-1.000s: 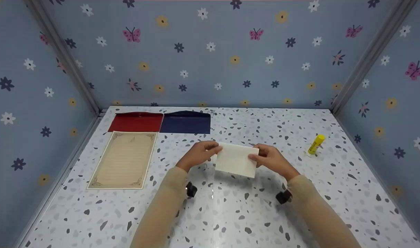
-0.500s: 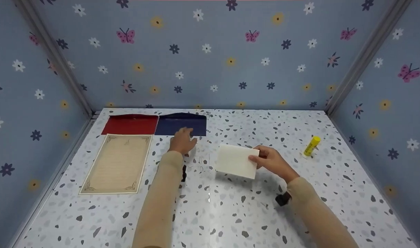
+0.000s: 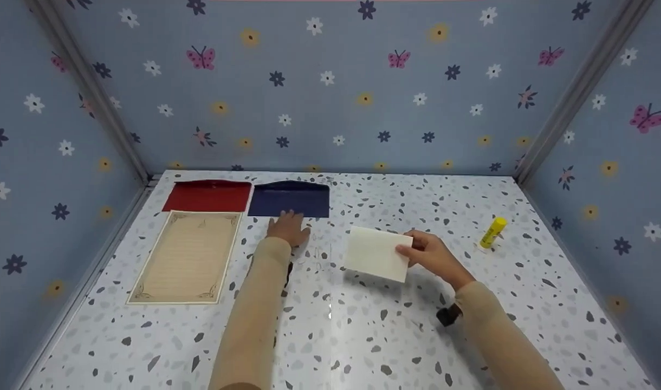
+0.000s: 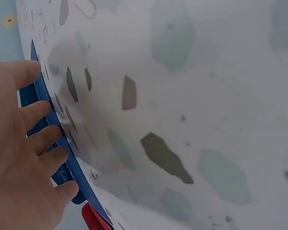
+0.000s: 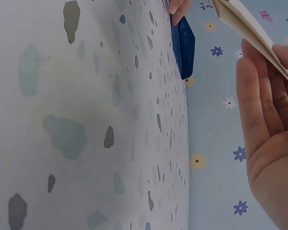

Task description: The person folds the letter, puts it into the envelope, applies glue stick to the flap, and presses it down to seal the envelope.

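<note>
Head view: right hand point(image 3: 432, 255) pinches cream paper point(image 3: 375, 253), left hand point(image 3: 288, 228) spreads loosely at blue envelope point(image 3: 290, 199), yellow stick point(image 3: 493, 233) lettering illegible

There are two hands, one left hand point(image 3: 288, 228) and one right hand point(image 3: 431, 254), and two sleeves, left sleeve point(image 3: 249, 325) and right sleeve point(image 3: 504, 336). Envelopes number two: one red envelope point(image 3: 208, 197) and one blue envelope point(image 3: 290, 201). Of papers there are two, one lined sheet point(image 3: 184, 257) and one folded paper point(image 3: 376, 252). One yellow tube point(image 3: 493, 233), one bench point(image 3: 363, 341). Three walls show in the head view: back wall point(image 3: 309, 49), left wall point(image 3: 16, 70), right wall point(image 3: 634, 206). Five pink butterflies point(image 3: 399, 60) are printed across them.
</note>
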{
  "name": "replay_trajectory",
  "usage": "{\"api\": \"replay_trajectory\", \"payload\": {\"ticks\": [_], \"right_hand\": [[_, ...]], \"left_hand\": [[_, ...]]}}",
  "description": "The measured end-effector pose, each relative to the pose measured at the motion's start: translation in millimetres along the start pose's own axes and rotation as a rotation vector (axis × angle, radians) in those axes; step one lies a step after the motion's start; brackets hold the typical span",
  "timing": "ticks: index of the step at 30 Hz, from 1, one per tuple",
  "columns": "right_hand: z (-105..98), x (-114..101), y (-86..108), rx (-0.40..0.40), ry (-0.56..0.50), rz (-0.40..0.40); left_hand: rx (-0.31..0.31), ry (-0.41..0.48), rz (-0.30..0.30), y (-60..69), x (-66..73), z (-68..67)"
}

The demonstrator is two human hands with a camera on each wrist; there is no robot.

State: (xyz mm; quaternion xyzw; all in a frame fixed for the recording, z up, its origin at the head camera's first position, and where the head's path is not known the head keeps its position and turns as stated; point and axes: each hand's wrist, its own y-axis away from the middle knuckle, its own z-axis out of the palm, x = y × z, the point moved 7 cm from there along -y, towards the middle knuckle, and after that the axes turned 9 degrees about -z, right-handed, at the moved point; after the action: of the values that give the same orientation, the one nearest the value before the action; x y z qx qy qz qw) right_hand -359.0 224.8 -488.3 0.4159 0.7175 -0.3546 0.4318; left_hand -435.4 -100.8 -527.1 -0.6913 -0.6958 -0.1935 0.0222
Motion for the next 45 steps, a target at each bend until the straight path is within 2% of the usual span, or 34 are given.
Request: {"api": "replay_trajectory", "payload": {"ticks": [7, 11, 18, 22, 26, 30, 34, 37, 39, 42, 45], "right_hand": [[-2, 0, 0.8, 0.022, -0.012, 0.044], [0, 0, 0.4, 0.024, -0.015, 0.041], [-3, 5, 2.0, 0.034, -0.005, 0.079], [-5, 6, 2.1, 0.047, 0.002, 0.078], [-5, 5, 2.2, 0.044, -0.008, 0.065], [-3, 8, 3.0, 0.03, -0.016, 0.06], [-3, 8, 1.8, 0.028, -0.02, 0.059], [-2, 3, 2.2, 0.028, -0.026, 0.056], [-1, -5, 3.7, 0.025, -0.025, 0.054], [1, -19, 6.9, 0.02, -0.011, 0.055], [3, -29, 9.6, 0.017, 0.006, 0.053]], "left_hand": [[-0.059, -0.002, 0.035, 20.4, 14.0, 4.6], [-0.051, -0.017, 0.069, 34.0, 17.2, 6.4], [-0.039, -0.016, 0.147, 59.9, 14.1, 11.4], [0.001, -0.022, 0.219, 72.4, 12.8, 13.2], [0.048, -0.037, 0.301, 80.4, 11.0, 15.2], [0.036, 0.003, 0.337, 82.8, 7.1, 19.1], [-0.006, 0.107, 0.297, 79.7, 2.9, 16.6], [-0.017, 0.266, 0.203, 73.4, -0.3, 10.6], [0.023, 0.369, 0.125, 67.2, -2.7, 6.4], [0.136, 0.468, -0.007, 58.1, -5.8, 1.9], [0.219, 0.479, -0.147, 51.3, -5.5, 2.0]]}}
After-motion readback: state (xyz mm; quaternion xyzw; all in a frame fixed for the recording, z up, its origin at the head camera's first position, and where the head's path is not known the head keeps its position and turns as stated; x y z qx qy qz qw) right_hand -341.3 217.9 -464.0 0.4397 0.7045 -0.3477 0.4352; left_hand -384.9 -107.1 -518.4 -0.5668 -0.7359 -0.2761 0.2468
